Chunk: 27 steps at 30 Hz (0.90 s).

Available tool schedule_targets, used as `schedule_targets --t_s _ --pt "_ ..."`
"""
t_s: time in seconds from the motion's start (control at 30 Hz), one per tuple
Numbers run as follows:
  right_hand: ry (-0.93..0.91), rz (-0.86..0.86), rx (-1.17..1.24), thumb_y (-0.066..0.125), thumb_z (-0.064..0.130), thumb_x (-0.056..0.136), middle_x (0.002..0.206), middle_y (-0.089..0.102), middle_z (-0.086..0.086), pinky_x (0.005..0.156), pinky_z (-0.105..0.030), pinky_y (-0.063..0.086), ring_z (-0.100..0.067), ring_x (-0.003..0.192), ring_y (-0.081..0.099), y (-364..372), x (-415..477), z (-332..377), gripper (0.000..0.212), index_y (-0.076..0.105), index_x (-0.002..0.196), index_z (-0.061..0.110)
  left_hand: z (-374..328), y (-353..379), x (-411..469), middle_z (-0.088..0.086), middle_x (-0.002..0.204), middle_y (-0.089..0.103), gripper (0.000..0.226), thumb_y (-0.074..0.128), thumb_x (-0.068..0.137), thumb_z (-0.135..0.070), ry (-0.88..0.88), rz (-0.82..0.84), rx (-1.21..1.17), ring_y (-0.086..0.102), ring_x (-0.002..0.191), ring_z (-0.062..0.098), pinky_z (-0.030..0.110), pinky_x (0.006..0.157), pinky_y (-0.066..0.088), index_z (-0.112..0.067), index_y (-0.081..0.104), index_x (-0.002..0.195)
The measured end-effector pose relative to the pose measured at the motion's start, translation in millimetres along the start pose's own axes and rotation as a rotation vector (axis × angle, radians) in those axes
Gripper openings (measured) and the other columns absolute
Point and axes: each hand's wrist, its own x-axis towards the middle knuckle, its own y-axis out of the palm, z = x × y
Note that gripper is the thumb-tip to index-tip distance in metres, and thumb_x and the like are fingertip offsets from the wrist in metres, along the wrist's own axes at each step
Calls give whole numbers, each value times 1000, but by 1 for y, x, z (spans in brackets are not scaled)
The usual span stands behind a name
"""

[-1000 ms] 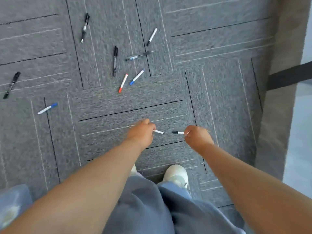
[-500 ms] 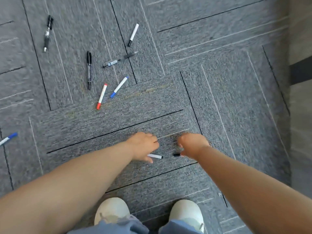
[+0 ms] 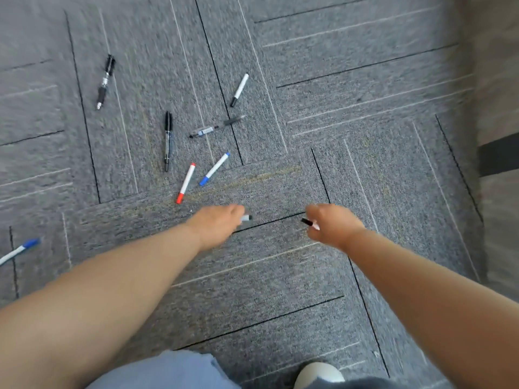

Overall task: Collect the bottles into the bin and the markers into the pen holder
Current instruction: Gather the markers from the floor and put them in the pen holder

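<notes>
Markers lie scattered flat on the carpet ahead: red-capped marker, blue-capped marker, black pens beyond, another blue one at the left edge; no bin, bottles or pen holder in view. Left hand is fisted round a marker, only its grey end showing. Right hand is curled round a black-tipped marker, probably so both can be carried in one trip.

Bare carpet lies open ahead on the right; ahead on the left, a red-capped marker and a blue-capped marker lie in the way.
</notes>
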Motion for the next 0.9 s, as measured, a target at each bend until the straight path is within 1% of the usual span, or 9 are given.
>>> schedule_targets --t_s 0.03,0.13,0.23,0.3,0.43,0.57,0.7,0.77,0.9 --pt "10 -34 34 50 22 94 93 59 -1 66 -25 57 -16 76 62 -15 5 6 22 49 113 12 17 -10 -8 -1 74 42 8 33 99 -16 -100 -12 -38 38 56 10 23 48 31 -14 38 105" --pt "28 -99 101 41 17 98 78 57 -2 47 -22 48 -15 58 55 -60 16 37 20 43 118 13 60 -32 -37 1 71 39 28 36 94 -9 -347 -74 -102 41 58 16 33 53 35 -7 31 121" --pt "43 -124 112 35 14 99 79 59 -6 49 -29 52 -18 57 56 -100 10 71 20 42 117 13 77 -48 -71 10 80 51 30 36 91 -2 -528 -145 -262 49 65 24 35 58 35 -6 31 121" --pt "53 -132 36 32 16 98 78 58 -4 47 -30 46 -19 59 55 -129 0 89 17 41 111 12 80 -61 -93 16 95 56 26 32 92 -1 -593 -198 -338 51 75 30 37 63 36 -5 33 118" --pt "28 -114 -162 31 21 97 94 62 -9 65 -35 46 -26 76 57 -192 -14 121 18 45 104 13 81 -104 -128 13 100 55 25 26 100 -18 -587 -258 -389 51 79 28 35 64 35 -7 38 119" --pt "-70 -122 -220 38 20 98 105 61 -9 67 -30 43 -23 83 55 -235 5 142 20 53 109 12 99 -129 -132 11 117 51 25 29 100 -15 -497 -326 -337 51 86 26 35 67 37 -6 44 118" --pt "-179 -90 -258 49 16 95 118 59 -7 81 -27 48 -23 103 58 -210 53 148 23 54 116 14 125 -120 -111 7 118 49 29 33 100 -23 -483 -374 -332 46 82 17 31 66 38 -8 49 120" --pt "-221 -26 -262 53 14 93 121 57 -6 91 -29 48 -23 110 58 -189 81 151 26 53 119 14 137 -109 -104 8 121 47 29 33 100 -25 -512 -364 -338 50 83 21 34 68 42 -8 50 118" --pt "-332 44 -347 52 6 90 116 58 -6 82 -27 48 -21 101 59 -159 132 161 22 53 111 11 169 -96 -103 8 119 48 30 32 101 -27 -616 -257 -299 53 90 27 35 68 43 -10 47 119"
